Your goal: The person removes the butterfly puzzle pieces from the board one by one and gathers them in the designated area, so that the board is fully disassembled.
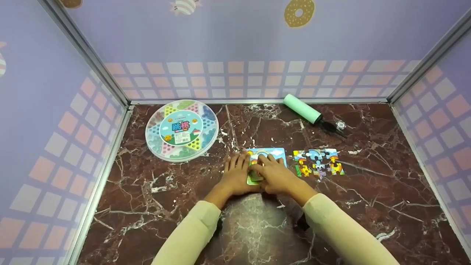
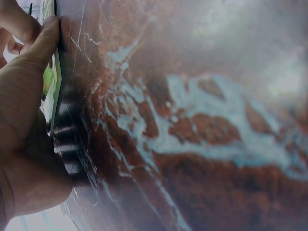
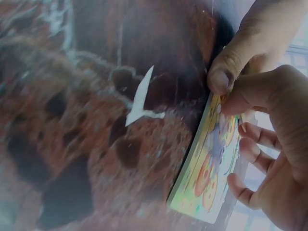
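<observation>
A jigsaw puzzle board (image 1: 276, 151) with a colourful picture lies on the marble-patterned tabletop. My left hand (image 1: 235, 178) rests along its left side, fingers straight and spread; in the right wrist view the left thumb (image 3: 222, 77) presses the board's near edge. My right hand (image 1: 278, 178) is over the middle of the board, bent fingers reaching onto its face. Its thumb and fingertips touch the picture (image 3: 207, 178) in the right wrist view; whether they pinch a piece is hidden. Several loose puzzle pieces (image 1: 320, 163) lie grouped just right of the board.
A round Chinese checkers set (image 1: 182, 130) with a clear rim stands at the back left. At the back right lies a mint-green cylinder (image 1: 301, 108) with a black end, beside a small round disc (image 1: 340, 125). A white scrap (image 3: 140, 98) is near the board. Walls enclose three sides.
</observation>
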